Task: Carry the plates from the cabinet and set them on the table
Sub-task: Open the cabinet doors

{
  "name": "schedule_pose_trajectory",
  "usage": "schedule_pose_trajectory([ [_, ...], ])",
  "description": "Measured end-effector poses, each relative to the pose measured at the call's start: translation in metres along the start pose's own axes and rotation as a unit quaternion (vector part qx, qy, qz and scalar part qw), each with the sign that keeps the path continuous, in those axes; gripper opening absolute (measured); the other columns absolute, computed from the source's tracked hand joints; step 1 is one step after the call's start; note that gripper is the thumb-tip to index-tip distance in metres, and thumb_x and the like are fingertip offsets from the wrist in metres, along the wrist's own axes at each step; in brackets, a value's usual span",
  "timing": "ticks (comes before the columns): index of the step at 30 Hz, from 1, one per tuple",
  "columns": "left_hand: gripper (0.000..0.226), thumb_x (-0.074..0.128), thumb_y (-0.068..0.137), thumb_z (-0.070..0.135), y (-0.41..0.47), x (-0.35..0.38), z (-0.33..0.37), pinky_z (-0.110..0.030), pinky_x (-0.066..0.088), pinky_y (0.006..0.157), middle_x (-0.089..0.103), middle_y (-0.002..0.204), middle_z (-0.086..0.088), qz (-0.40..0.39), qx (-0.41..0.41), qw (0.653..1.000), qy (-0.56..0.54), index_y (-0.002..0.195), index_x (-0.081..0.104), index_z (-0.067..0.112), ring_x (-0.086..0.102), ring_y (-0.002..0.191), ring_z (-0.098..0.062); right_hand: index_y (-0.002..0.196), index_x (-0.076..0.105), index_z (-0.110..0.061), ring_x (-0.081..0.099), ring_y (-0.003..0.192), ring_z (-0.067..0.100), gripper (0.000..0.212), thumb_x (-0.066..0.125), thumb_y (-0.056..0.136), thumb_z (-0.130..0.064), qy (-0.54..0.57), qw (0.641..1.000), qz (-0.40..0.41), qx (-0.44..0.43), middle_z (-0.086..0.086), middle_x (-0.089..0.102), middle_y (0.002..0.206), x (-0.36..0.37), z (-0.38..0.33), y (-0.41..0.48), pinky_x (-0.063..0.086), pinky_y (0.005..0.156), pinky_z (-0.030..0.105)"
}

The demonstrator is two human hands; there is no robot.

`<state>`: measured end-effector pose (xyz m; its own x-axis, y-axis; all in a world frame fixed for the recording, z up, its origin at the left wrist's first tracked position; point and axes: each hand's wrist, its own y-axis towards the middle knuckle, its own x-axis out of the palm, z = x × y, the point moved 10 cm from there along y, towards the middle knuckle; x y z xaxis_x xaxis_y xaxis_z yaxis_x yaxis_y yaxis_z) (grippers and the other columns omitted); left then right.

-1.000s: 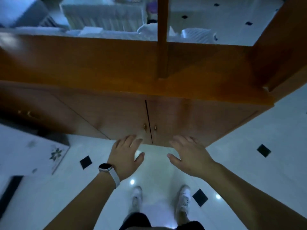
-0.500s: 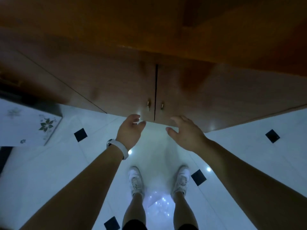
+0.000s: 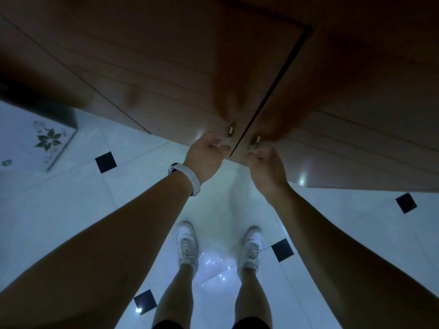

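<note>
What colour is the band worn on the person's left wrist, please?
White, with a dark watch face, on the wristband behind the left hand; the head view shows it.

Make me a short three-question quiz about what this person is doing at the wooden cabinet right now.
1. True or false: the cabinet doors are wide open.
2. Which wrist wears the white watch?
3. What does each hand grip? A) plates B) small brass door knobs C) nothing

Key:
1. False; only a thin seam shows between them.
2. The left.
3. B; left hand at the left knob, right hand at the right knob.
</note>
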<state>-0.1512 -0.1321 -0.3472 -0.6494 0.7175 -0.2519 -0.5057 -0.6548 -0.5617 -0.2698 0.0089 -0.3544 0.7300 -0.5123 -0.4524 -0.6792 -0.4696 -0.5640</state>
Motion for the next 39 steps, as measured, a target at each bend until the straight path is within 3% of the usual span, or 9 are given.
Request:
schedule_pose_trajectory([
  [3,0.027,0.067,0.086,0.02,0.004,0.009,0.003,-0.016,0.042,0.08,0.062,0.107,0.006,-0.014,0.012,1.0,0.003,0.113,0.06,0.024,0.058,0.093,-0.008,0.092,0.056,-0.016,0.055,0.07,0.014,0.016,0.055,0.085,-0.03,0.038,0.998,0.043,0.01,0.001,0.058,0.078,-0.009,0.002,0.001,0.038,0.056,0.029],
  [7,0.025,0.07,0.083,0.02,0.01,0.011,0.014,0.002,0.039,0.065,0.057,0.096,0.023,-0.007,0.046,0.999,0.001,0.103,0.059,0.032,0.053,0.087,0.009,0.087,0.054,-0.005,0.045,0.06,0.016,0.027,0.05,0.088,-0.032,0.056,0.998,0.043,-0.003,0.005,0.049,0.068,-0.006,-0.003,0.004,0.034,0.057,0.031],
  [11,0.025,0.068,0.081,0.013,0.014,0.025,0.011,-0.004,0.043,0.061,0.06,0.093,0.013,-0.05,0.044,0.998,-0.002,0.093,0.056,0.031,0.055,0.084,0.002,0.075,0.045,-0.007,0.039,0.06,0.017,0.026,0.05,0.087,-0.029,0.074,0.995,0.071,-0.001,0.004,0.042,0.065,-0.006,-0.003,0.004,0.032,0.059,0.034],
  [14,0.031,0.066,0.083,0.016,0.014,0.027,0.006,-0.011,0.041,0.065,0.06,0.108,0.004,-0.051,0.051,0.997,0.025,0.111,0.054,0.023,0.054,0.093,-0.001,0.067,0.037,-0.016,0.035,0.055,0.012,0.027,0.051,0.088,-0.025,0.077,0.994,0.081,-0.006,-0.003,0.037,0.06,-0.006,-0.001,0.003,0.03,0.057,0.033],
  [17,0.034,0.065,0.086,0.02,0.011,0.024,-0.002,-0.022,0.041,0.075,0.057,0.113,-0.002,-0.035,0.056,0.997,0.049,0.117,0.052,0.017,0.054,0.099,-0.012,0.069,0.044,-0.015,0.037,0.056,0.013,0.022,0.051,0.085,-0.029,0.101,0.99,0.094,-0.003,-0.005,0.039,0.059,-0.004,0.003,-0.001,0.03,0.058,0.033],
  [21,0.036,0.065,0.086,0.021,0.003,0.02,-0.017,-0.03,0.046,0.082,0.059,0.114,-0.007,-0.034,0.057,0.996,0.057,0.119,0.052,0.017,0.056,0.101,-0.022,0.059,0.043,-0.031,0.036,0.05,0.007,0.026,0.05,0.083,-0.037,0.106,0.99,0.098,0.007,-0.013,0.042,0.052,0.001,0.009,-0.011,0.031,0.057,0.033],
  [26,0.035,0.064,0.085,0.023,-0.012,0.014,-0.032,-0.013,0.037,0.074,0.059,0.116,-0.001,-0.048,0.071,0.993,0.076,0.117,0.05,0.024,0.054,0.104,-0.015,0.07,0.048,-0.022,0.045,0.057,0.008,0.025,0.05,0.089,-0.038,0.073,0.992,0.099,-0.003,-0.005,0.048,0.061,0.003,0.02,-0.028,0.035,0.058,0.031],
  [30,0.046,0.061,0.078,0.033,-0.028,0.006,-0.044,-0.021,0.037,0.081,0.058,0.12,0.0,-0.062,0.07,0.992,0.085,0.122,0.049,0.022,0.054,0.108,-0.014,0.068,0.047,-0.025,0.046,0.057,0.014,0.025,0.048,0.089,-0.039,0.06,0.994,0.096,0.002,-0.006,0.045,0.058,0.006,0.027,-0.048,0.034,0.055,0.029],
  [39,0.03,0.062,0.079,0.039,-0.063,-0.021,-0.079,-0.005,0.038,0.061,0.055,0.097,0.019,-0.045,0.083,0.991,0.1,0.105,0.047,0.036,0.052,0.083,0.016,0.084,0.059,-0.018,0.048,0.058,0.012,0.021,0.048,0.095,-0.032,0.075,0.988,0.135,-0.014,-0.005,0.052,0.063,0.016,0.05,-0.086,0.037,0.057,0.028],
])
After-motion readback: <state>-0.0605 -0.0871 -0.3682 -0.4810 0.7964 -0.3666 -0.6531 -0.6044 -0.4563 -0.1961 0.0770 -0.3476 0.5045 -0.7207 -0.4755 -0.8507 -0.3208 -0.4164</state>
